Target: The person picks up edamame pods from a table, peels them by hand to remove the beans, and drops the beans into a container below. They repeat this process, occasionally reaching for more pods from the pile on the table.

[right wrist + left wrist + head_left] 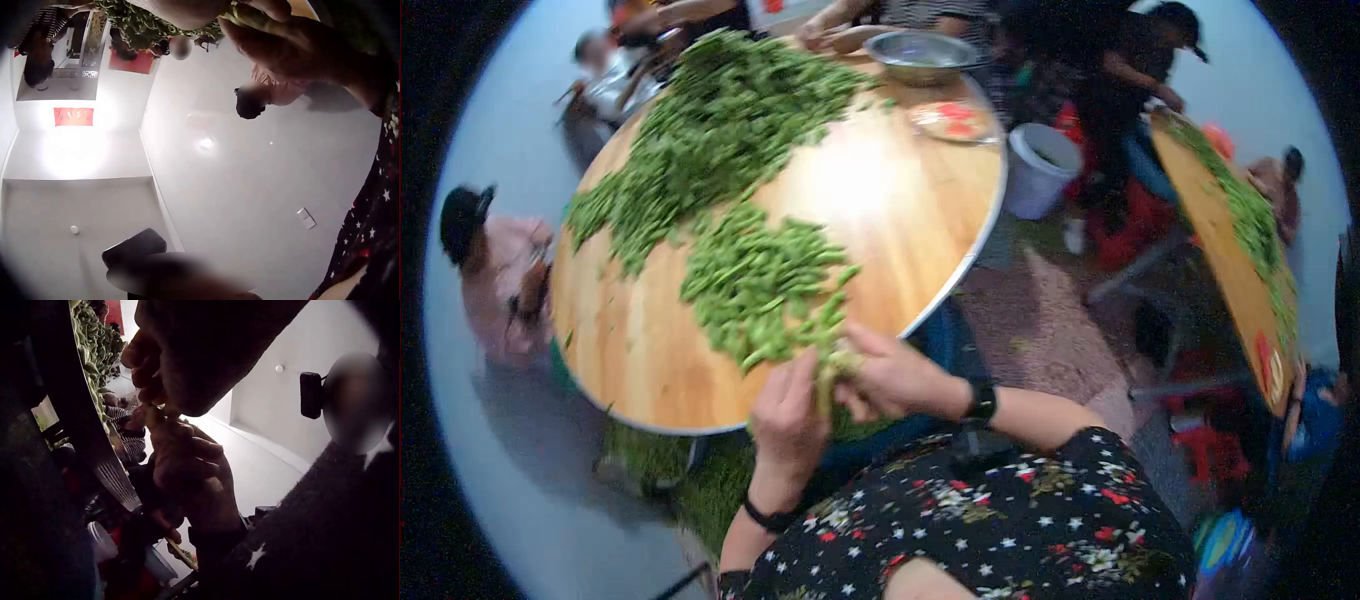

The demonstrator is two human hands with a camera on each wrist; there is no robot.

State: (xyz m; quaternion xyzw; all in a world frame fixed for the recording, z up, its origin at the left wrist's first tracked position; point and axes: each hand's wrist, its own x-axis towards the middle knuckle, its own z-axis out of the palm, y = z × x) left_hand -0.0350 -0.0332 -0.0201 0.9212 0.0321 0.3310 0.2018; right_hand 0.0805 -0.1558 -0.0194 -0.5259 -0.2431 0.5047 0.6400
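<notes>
At the near edge of the round table (920, 240), my left hand (790, 425) and right hand (900, 375) meet over a pale green bean pod (825, 385). Fingers and thumbs of both hands pinch it. Part of the pod (250, 17) shows between the hands in the right wrist view; the fingers hide the rest. Just beyond my fingertips lies a loose heap of green bean pods (760, 280). In the left wrist view, the left hand (200, 350) is a dark shape above the right hand (187, 462).
A larger green pile (710, 130) covers the table's far left. A metal bowl (920, 55) and a flat package (953, 122) lie at the far right. Right of the table stands a white bucket (1043, 172). Another pod-covered table (1220, 250) and several people are around.
</notes>
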